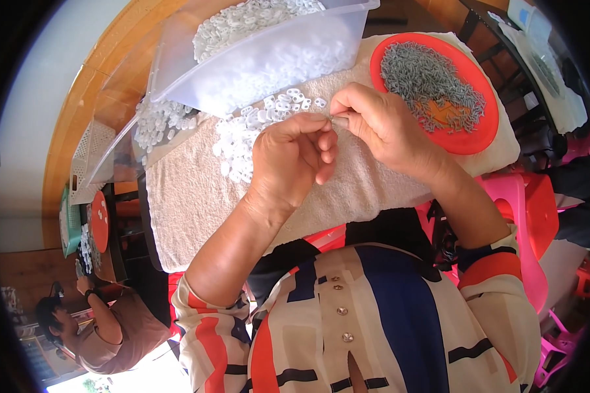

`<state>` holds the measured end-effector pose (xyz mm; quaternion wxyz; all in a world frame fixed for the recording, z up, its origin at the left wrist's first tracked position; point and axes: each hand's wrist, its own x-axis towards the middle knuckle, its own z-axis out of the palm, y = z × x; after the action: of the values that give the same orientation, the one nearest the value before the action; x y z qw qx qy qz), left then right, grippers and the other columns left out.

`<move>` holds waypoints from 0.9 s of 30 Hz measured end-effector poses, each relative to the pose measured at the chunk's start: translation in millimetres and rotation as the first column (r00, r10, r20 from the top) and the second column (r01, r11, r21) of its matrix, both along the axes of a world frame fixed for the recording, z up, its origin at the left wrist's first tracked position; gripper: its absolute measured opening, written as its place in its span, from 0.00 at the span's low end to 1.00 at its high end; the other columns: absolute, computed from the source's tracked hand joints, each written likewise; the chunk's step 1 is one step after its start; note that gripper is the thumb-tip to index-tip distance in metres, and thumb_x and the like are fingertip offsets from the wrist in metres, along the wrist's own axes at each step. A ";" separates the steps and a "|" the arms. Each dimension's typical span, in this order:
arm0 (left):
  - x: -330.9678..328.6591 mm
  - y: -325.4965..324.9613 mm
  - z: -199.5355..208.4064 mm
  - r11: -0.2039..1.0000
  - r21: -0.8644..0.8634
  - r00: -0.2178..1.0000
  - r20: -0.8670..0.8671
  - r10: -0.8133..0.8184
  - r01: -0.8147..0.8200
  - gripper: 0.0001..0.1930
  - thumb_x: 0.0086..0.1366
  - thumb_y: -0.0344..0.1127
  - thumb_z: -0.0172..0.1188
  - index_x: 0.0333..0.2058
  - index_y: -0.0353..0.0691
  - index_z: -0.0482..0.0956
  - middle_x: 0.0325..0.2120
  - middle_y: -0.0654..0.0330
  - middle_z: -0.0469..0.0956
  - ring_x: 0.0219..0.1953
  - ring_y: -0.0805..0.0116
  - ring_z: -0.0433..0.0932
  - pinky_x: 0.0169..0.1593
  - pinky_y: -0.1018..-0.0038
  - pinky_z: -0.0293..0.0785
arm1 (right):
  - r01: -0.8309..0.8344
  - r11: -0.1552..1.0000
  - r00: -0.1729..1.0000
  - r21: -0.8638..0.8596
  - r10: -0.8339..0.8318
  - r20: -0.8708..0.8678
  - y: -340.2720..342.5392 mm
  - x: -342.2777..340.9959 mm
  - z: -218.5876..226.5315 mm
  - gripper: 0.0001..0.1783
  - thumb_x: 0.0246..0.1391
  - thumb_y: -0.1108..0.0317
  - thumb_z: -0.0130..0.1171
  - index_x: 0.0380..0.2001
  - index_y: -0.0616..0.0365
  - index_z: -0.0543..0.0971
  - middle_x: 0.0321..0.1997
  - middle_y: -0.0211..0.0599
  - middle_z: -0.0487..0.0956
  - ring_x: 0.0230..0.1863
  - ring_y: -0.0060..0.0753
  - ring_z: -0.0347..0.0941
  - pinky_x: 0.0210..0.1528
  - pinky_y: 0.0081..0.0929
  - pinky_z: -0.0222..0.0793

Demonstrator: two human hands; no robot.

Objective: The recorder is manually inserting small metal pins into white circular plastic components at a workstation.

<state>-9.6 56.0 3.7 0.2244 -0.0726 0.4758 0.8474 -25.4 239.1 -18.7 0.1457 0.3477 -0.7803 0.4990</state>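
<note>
My left hand (290, 154) and my right hand (381, 126) meet fingertip to fingertip above the beige towel. Both are closed in a pinch, thumb against forefinger, and the other left fingers are curled. Whatever sits between the fingertips is too small and too covered to name. Just left of my left hand, a loose heap of small white plastic pieces with holes (236, 145) lies on the towel (190, 216). Beyond my right hand stands a red round tray (482, 141) with many thin grey screw-like pieces (419, 72) and an orange patch among them.
A large translucent bin (262, 75) full of the white pieces stands at the far side. More white pieces lie in a clear bag or sheet (164, 128) left of it. At lower left another person (115, 327) works at a table. Pink and red stools (531, 216) stand at right.
</note>
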 end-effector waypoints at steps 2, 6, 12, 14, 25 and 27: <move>-2.5 -2.7 -3.4 0.985 0.125 0.991 0.049 -0.126 0.119 0.08 0.63 0.33 0.51 0.26 0.35 0.71 0.20 0.58 0.70 0.22 0.66 0.70 0.17 0.73 0.61 | 0.002 1.000 0.998 0.000 -0.002 -0.062 0.0 -1.3 -1.0 0.04 0.57 0.79 0.51 0.36 0.63 0.70 0.31 0.42 0.75 0.30 0.39 0.73 0.34 0.28 0.69; -4.0 -4.2 -10.7 0.957 0.236 0.975 0.104 -0.198 0.169 0.09 0.63 0.34 0.50 0.25 0.37 0.69 0.19 0.59 0.68 0.22 0.66 0.69 0.16 0.73 0.60 | 0.006 1.000 0.991 0.017 -0.004 -0.131 1.5 -2.5 1.2 0.04 0.56 0.80 0.51 0.35 0.63 0.70 0.31 0.42 0.74 0.31 0.38 0.73 0.34 0.28 0.68; -2.1 -4.4 -11.4 0.909 0.366 0.964 0.097 -0.249 0.198 0.10 0.64 0.36 0.49 0.25 0.38 0.70 0.18 0.60 0.66 0.22 0.67 0.66 0.16 0.74 0.58 | -0.060 0.998 0.991 -0.036 0.055 -0.119 0.6 -1.2 3.1 0.07 0.53 0.82 0.51 0.35 0.64 0.69 0.32 0.42 0.73 0.31 0.40 0.71 0.34 0.29 0.68; -1.2 -3.5 -10.1 0.888 0.395 0.955 0.076 -0.286 0.235 0.11 0.64 0.37 0.48 0.25 0.38 0.70 0.18 0.60 0.65 0.22 0.67 0.66 0.15 0.74 0.57 | -0.061 0.995 0.990 -0.078 0.051 -0.128 -0.2 -0.8 4.5 0.08 0.52 0.83 0.51 0.36 0.64 0.70 0.32 0.43 0.72 0.30 0.40 0.71 0.33 0.29 0.67; 5.7 -12.0 13.9 0.976 -0.217 0.997 -0.074 -0.034 0.017 0.07 0.57 0.29 0.56 0.25 0.30 0.76 0.17 0.56 0.71 0.17 0.68 0.69 0.15 0.75 0.63 | 0.320 0.890 0.826 0.325 -0.093 -0.557 0.9 -3.8 1.2 0.08 0.43 0.81 0.56 0.29 0.61 0.73 0.28 0.39 0.71 0.32 0.43 0.70 0.37 0.36 0.65; 3.7 -15.6 12.1 0.972 -0.233 0.997 -0.071 -0.026 0.009 0.08 0.58 0.29 0.56 0.25 0.30 0.76 0.17 0.56 0.71 0.17 0.68 0.69 0.15 0.75 0.63 | 0.365 0.850 0.792 0.380 -0.068 -0.607 0.1 -3.0 1.8 0.07 0.42 0.81 0.56 0.28 0.61 0.73 0.28 0.38 0.70 0.32 0.42 0.69 0.37 0.36 0.64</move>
<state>-5.9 40.4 15.7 0.2042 -0.0628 0.5802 0.7859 -28.3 239.2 -16.9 0.3407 0.4110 -0.8336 0.1416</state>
